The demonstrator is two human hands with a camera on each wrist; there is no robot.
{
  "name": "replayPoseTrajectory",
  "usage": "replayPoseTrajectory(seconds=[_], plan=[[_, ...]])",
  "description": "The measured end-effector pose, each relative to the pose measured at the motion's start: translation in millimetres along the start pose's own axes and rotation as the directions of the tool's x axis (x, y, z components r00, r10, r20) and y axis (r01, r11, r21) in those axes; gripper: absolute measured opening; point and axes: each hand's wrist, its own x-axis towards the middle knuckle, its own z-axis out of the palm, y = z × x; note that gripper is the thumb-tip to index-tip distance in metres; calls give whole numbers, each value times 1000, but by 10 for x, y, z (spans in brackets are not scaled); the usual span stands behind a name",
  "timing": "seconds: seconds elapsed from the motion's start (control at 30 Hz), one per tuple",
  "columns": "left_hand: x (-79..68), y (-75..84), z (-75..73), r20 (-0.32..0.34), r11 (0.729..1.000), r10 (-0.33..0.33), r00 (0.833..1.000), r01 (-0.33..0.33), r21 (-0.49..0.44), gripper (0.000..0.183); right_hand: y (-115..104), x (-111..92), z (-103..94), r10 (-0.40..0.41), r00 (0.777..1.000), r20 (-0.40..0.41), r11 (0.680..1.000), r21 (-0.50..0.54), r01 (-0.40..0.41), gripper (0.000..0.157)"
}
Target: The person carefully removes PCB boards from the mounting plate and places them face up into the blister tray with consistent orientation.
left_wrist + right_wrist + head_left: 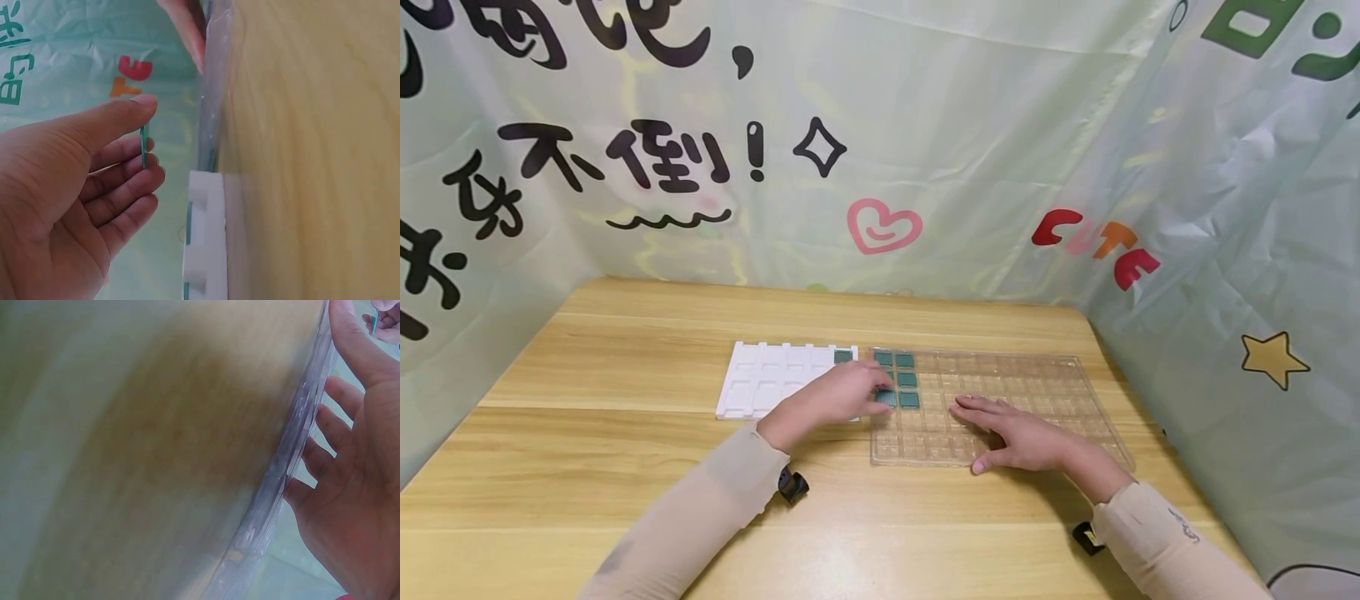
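My left hand [833,395] hovers over the left end of a clear plastic compartment tray [985,367]. In the left wrist view a thin green square chip [145,147], seen edge-on, is pinched between that hand's thumb and fingers. Several similar green chips [907,379] lie in the tray's left columns, partly hidden by the fingers. Beside it on the left stands a white compartment tray [762,356], with a green chip [843,357] in its far right corner. With fingers extended, my right hand [1026,437] rests on the near middle of the clear tray.
Both trays lie on a wooden table [625,467], their neighbouring edges close together. A printed cloth [985,150] hangs along the back and sides of the table. Each wrist wears a small black device, such as the left device [793,485].
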Motion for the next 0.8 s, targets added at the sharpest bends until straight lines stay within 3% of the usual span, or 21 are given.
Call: replayPoseTrajectory(seconds=[0.23, 0.8], plan=[[25, 12, 70, 17, 998, 25, 1000, -26, 58, 32, -8, -7, -1, -2, 1000, -8, 1000, 2, 2, 89], [36, 52, 164, 67, 995, 27, 997, -33, 93, 30, -15, -10, 1, 5, 1000, -12, 1000, 10, -5, 87]])
